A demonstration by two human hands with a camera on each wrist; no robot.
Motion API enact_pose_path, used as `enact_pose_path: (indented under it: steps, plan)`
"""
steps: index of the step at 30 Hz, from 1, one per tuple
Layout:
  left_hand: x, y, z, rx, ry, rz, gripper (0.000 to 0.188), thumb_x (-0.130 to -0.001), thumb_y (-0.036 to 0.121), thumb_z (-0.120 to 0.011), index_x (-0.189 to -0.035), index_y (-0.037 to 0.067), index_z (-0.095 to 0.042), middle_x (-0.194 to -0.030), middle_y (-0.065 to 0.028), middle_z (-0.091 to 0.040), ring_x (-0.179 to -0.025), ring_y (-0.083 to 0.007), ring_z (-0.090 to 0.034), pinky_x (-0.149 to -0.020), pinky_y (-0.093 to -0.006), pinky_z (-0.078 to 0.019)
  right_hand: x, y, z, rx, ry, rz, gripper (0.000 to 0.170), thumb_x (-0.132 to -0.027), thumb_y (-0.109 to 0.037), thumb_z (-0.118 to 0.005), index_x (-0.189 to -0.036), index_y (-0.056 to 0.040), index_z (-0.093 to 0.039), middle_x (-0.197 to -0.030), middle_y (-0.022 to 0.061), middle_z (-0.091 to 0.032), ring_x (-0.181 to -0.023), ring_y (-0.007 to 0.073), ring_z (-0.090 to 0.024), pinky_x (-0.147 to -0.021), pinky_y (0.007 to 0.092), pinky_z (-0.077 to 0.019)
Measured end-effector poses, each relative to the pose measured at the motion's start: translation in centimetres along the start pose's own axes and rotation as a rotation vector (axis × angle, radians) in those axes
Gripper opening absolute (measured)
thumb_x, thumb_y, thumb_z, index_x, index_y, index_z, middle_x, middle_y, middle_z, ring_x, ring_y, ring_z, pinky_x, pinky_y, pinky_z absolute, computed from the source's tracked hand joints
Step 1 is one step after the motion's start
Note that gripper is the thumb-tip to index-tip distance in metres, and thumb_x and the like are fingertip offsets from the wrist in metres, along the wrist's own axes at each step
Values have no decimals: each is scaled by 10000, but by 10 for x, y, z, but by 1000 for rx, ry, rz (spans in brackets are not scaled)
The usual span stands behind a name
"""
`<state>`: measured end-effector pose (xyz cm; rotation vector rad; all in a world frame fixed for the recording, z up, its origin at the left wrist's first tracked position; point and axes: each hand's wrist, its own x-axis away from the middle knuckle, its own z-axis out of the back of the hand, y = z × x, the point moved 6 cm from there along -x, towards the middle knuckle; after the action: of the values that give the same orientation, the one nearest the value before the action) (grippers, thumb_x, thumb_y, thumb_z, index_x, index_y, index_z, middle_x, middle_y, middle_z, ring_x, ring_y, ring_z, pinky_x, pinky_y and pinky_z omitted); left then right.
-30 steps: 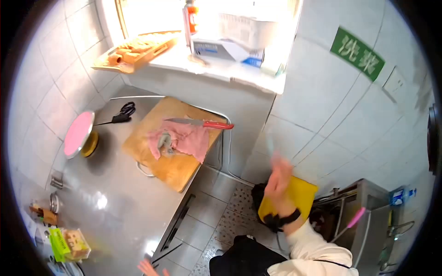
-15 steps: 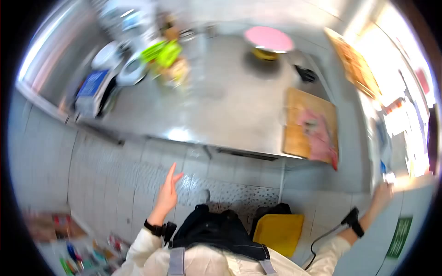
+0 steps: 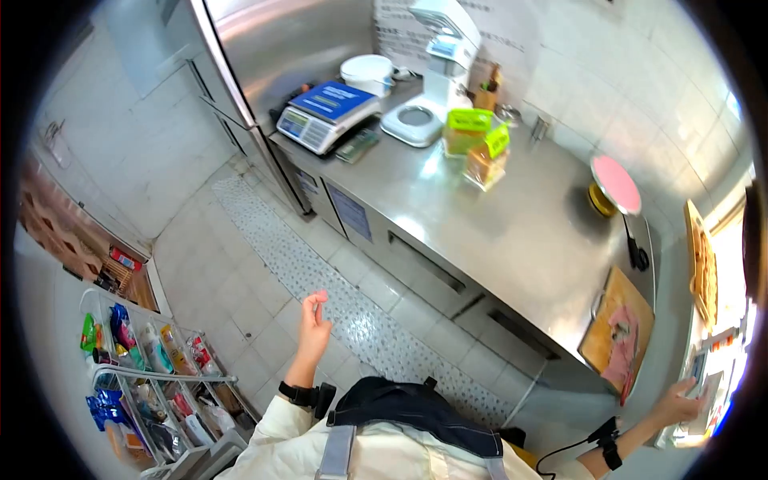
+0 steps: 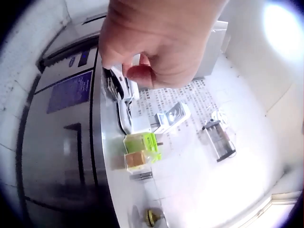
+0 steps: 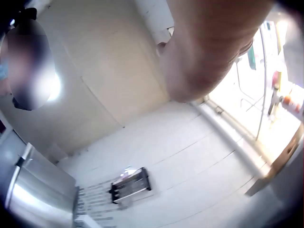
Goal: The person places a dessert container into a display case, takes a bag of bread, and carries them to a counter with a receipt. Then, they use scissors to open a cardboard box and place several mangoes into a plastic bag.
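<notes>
In front of my body, the left hand [image 3: 314, 330] is raised over the floor with its fingers loosely bent and nothing in them. Far to the right, my right hand [image 3: 678, 404] reaches to the windowsill, its fingers at a pale box [image 3: 710, 400]; I cannot tell whether they grip it. The right wrist view shows the hand's underside [image 5: 204, 61], with most fingers hidden. Near that arm, at the counter's end, a wooden cutting board [image 3: 602, 340] carries a pink cloth [image 3: 622, 340]. A red-handled knife [image 3: 625, 392] lies along the cloth's edge.
The steel counter [image 3: 512, 256] bears a digital scale [image 3: 328, 116], a white appliance [image 3: 424, 112], bagged bread [image 3: 486, 164], a pink turntable [image 3: 616, 184] and black-handled scissors [image 3: 637, 254]. A tray of food [image 3: 702, 264] stands on the sill. Wire shelves [image 3: 172, 376] with packages stand at left.
The head view has swung left, bringing in the fridge and shelves. My right hand has gone from over the yellow lid to the windowsill. The left hand's fingers are more bent than half a second ago.
</notes>
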<state>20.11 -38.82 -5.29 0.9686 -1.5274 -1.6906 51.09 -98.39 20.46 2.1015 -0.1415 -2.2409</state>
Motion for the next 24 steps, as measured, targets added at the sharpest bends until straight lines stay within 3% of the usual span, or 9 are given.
enact_pose_path:
  steps: [1,4,5,8,10,15,18,23,24]
  plan:
    - [-8,6,8,66,-42,-9,550,-597,-162,-369,-1101,54,-398,-1191,-122,-382,-1236,-225,-263,-1020,-335,-200,6,-53,8,-123,-25,-59,224,-847,-108,-486,-1030,17,-451,-1006,139,-544,-841,268,-532,-747,363,-441]
    - [-30,9,49,-179,-58,52,494,-717,-30,-426,-1202,26,-352,-1271,-125,-343,-1240,-221,-256,-1030,-363,-168,37,-225,24,-1214,-300,-108,90,-802,-2,-463,-854,0,-537,-871,135,-546,-798,235,-535,-706,376,-431]
    - [-42,5,67,-177,-23,35,494,-717,-30,-426,-1202,26,-352,-1271,-125,-343,-1240,-221,-256,-1030,-363,-168,67,-279,33,-1041,-607,-30,87,-732,6,-513,-776,-35,-576,-779,99,-555,-779,235,-537,-701,360,-435]
    - [-59,-13,99,285,-112,163,509,-874,317,-327,-1310,59,-276,-1372,-85,-259,-1253,-217,-240,-1025,-386,-155,81,-462,119,-1554,-843,307,368,-625,15,-566,-987,-48,-567,-979,130,-585,-920,286,-549,-784,370,-430]
    - [-75,-6,87,720,-174,294,599,-882,480,-231,-1342,97,-241,-1388,-61,-248,-1271,-213,-216,-1020,-382,-164,79,-553,182,-1986,-998,513,629,-630,-49,-594,-1225,-19,-393,-1233,179,-430,-1164,324,-390,-962,397,-304]
    - [-114,-5,58,1380,-247,411,721,-835,614,-145,-1351,115,-220,-1389,-143,-221,-1279,-269,-216,-1028,-386,-159,117,-711,297,-2064,-974,1094,623,-751,-276,-511,-1271,11,-322,-1339,199,-284,-1259,351,-234,-1031,436,-155]
    - [-148,-10,126,1503,-71,372,732,-831,618,-143,-1351,107,-215,-1376,-191,-219,-1276,-301,-215,-1029,-385,-169,134,-770,319,-2210,-956,1232,633,-776,-312,-476,-1285,19,-295,-1348,200,-267,-1259,351,-233,-1027,456,-153]
    - [-204,14,300,1462,83,-76,652,-866,536,-200,-1338,87,-227,-1359,-205,-241,-1258,-293,-255,-1015,-387,-224,153,-866,358,-2229,-893,1628,706,-722,-212,-589,-1307,-1,-254,-1350,189,-271,-1258,329,-239,-1011,458,-197]
    - [-210,21,340,1420,142,-99,596,-886,483,-226,-1324,80,-260,-1344,-202,-279,-1240,-290,-295,-1002,-375,-259,154,-898,356,-2229,-1039,1559,679,-736,-192,-579,-1302,3,-259,-1329,200,-300,-1235,337,-274,-993,449,-231]
